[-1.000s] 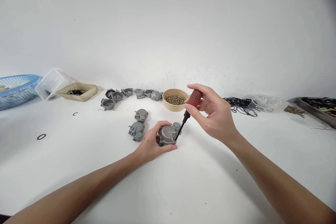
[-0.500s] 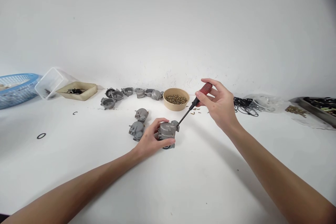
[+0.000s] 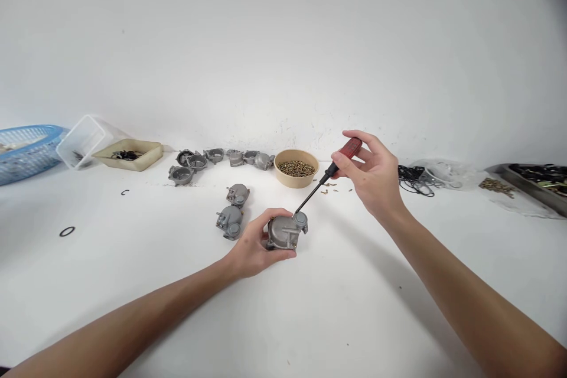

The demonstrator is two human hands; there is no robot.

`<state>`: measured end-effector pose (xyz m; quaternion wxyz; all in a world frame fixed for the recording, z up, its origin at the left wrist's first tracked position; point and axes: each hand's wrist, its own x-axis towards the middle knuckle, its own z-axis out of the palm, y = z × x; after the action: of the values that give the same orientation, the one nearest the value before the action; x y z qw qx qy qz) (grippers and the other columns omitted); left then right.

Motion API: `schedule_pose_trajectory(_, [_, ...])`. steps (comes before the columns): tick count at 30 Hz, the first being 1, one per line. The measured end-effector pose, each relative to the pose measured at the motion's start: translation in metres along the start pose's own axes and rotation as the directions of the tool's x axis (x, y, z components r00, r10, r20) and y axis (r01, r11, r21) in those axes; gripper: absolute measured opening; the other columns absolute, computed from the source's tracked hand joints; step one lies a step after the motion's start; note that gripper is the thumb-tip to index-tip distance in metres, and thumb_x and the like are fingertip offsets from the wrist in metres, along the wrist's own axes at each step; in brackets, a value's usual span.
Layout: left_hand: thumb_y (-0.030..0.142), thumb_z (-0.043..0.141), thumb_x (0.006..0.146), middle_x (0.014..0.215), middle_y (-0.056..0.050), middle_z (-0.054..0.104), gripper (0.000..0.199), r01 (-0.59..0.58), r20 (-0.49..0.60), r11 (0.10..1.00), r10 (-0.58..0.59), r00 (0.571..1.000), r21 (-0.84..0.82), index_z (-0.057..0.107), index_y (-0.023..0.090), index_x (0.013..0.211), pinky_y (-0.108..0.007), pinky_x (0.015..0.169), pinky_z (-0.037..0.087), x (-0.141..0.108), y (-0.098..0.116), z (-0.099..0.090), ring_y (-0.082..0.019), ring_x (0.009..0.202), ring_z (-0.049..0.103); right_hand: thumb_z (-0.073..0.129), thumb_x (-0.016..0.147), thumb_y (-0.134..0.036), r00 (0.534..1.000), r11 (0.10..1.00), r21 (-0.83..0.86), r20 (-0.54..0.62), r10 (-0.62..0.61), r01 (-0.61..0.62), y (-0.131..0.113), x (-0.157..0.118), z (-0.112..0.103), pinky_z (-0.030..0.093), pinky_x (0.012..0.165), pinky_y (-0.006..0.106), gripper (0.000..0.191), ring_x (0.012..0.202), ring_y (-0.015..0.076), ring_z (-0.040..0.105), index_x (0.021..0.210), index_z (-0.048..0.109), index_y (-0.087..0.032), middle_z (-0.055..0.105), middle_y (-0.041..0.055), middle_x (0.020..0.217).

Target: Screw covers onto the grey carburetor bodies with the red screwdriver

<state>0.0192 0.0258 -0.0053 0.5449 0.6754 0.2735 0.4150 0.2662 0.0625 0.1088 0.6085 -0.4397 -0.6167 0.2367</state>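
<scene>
My left hand (image 3: 256,246) is wrapped round a grey cast-metal carburetor float bowl (image 3: 283,231), thumb along its near side and fingers behind it. A round cap sticks out at its right, and brass-coloured screws show at its corners. In my right hand (image 3: 374,174) is a screwdriver (image 3: 346,155) with a red and black handle, held by the fingertips. Its dark shaft slants down to the left, the tip at the far edge of the bowl beside the cap; whether it sits in a screw I cannot tell. Two similar grey bowls (image 3: 230,220) stand left of my left hand.
A tan tub (image 3: 296,168) of brass screws stands behind, loose screws beside it. More grey castings (image 3: 197,160) line the wall. A black ring (image 3: 67,231) lies left. Further left are a yellowish tray (image 3: 144,156) and blue basket (image 3: 31,159); right, black rings (image 3: 411,177) and a metal tray (image 3: 527,183).
My left hand has turned and tilted the float bowl, so its top and round cap face me more. The screwdriver tip has shifted slightly left to the bowl's far edge.
</scene>
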Motion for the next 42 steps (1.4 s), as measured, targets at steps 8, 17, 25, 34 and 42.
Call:
schedule_pose_trajectory(8, [0.035,0.074,0.092,0.127,-0.009,0.055,0.047,0.018,0.087,0.998,-0.023,0.996,0.064,0.053,0.027,0.133,-0.032,0.08,0.054,0.0,0.014,-0.011,-0.026,0.105,0.06,0.075,0.086,-0.044,0.999,0.999,-0.022,0.019,-0.044,0.044,-0.001,0.0,-0.002,0.067,0.062,0.033,0.044,0.074,0.0178,0.069,0.124,0.061,-0.028,0.062,0.0002,0.085])
schedule_pose_trajectory(17, [0.051,0.073,0.09,0.134,-0.01,0.055,0.056,-0.06,-0.058,0.945,0.083,0.995,0.322,0.049,0.028,0.135,-0.032,0.071,0.05,-0.003,0.011,-0.009,-0.022,0.088,0.058,0.079,0.083,-0.038,0.999,0.999,0.016,-0.022,-0.037,0.037,-0.007,0.0,-0.004,0.067,0.062,0.034,0.043,0.076,0.0185,0.068,0.121,0.063,-0.029,0.061,-0.0006,0.085])
schedule_pose_trajectory(25, [0.033,0.064,0.093,0.148,-0.006,0.043,0.034,-0.06,0.008,0.924,0.062,0.998,0.377,0.06,0.03,0.127,-0.026,0.06,0.051,-0.003,0.017,-0.005,-0.014,0.075,0.053,0.081,0.081,-0.038,1.0,0.999,0.029,-0.003,-0.022,0.022,-0.012,-0.002,-0.002,0.065,0.061,0.033,0.045,0.076,0.0192,0.068,0.121,0.063,-0.028,0.063,0.0001,0.084])
schedule_pose_trajectory(34, [0.03,0.073,0.088,0.143,-0.005,0.051,0.049,0.032,-0.043,0.959,-0.02,0.999,0.282,0.05,0.032,0.131,-0.028,0.068,0.051,-0.001,0.012,-0.001,-0.016,0.083,0.055,0.082,0.079,-0.044,1.0,1.0,0.013,0.004,0.009,-0.009,-0.016,-0.003,0.0,0.063,0.061,0.034,0.049,0.077,0.0197,0.068,0.121,0.063,-0.028,0.063,0.0008,0.084])
schedule_pose_trajectory(42, [0.034,0.079,0.085,0.152,-0.008,0.042,0.045,-0.042,0.025,0.966,0.037,0.999,0.254,0.052,0.028,0.12,-0.038,0.085,0.05,-0.001,0.006,-0.002,-0.025,0.106,0.059,0.084,0.078,-0.043,1.0,1.0,0.016,-0.019,0.025,-0.025,-0.017,0.002,-0.007,0.065,0.062,0.033,0.046,0.075,0.0183,0.067,0.116,0.065,-0.025,0.06,-0.0003,0.082])
